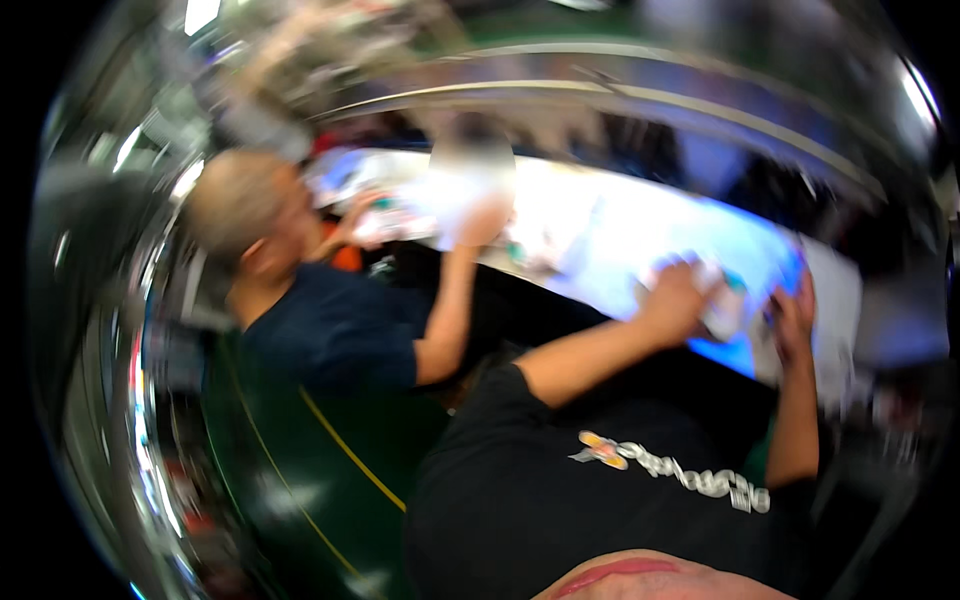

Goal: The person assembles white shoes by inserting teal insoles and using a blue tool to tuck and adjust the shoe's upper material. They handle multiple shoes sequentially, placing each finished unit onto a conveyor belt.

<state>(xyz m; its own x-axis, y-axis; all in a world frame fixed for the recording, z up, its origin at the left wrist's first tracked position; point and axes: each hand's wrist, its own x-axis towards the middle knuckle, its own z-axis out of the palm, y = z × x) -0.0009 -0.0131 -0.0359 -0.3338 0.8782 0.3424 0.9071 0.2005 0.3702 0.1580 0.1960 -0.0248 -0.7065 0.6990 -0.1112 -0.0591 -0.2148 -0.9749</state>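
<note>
Motion blur smears most of this view. My left hand (678,302) reaches over the lit white worktop (600,215), its fingers curled against a rounded white object (724,312) with a greenish patch. The kind of object cannot be made out. To the right of it, my right hand (794,312) is raised beside the worktop's bluish part, fingers stretched and thumb apart. Nothing shows in that hand.
At my left a co-worker in a dark shirt (335,325) bends over the same worktop, hands among blurred small items (395,222). Behind the worktop run pale curved rails (600,88). The green floor (310,470) has yellow lines.
</note>
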